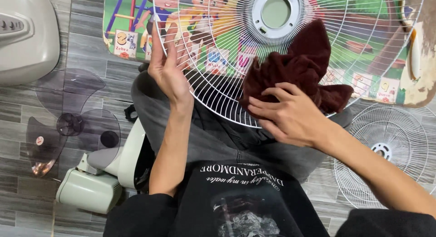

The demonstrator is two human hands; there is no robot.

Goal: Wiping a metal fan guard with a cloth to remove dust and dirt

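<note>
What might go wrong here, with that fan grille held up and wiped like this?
The cloth may snag on the grille's thin wires. The left hand only steadies the rim, so a hard push by the right hand might tip it. The clear blade lying on the floor nearby might get knocked.

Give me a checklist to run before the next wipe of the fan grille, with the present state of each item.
1. Left hand steadying the white wire grille: ok, its open palm and fingers lie flat against the grille's left edge.
2. Right hand on the dark red cloth: ok, fingers press the bunched cloth onto the wires.
3. Grille supported: ok, its lower rim rests over the lap.
4. Clear plastic fan blade out of the way: ok, it lies on the floor to the left.
5. Second grille apart: ok, it lies flat on the floor to the right.
6. Wires already clean: cannot tell.
</note>
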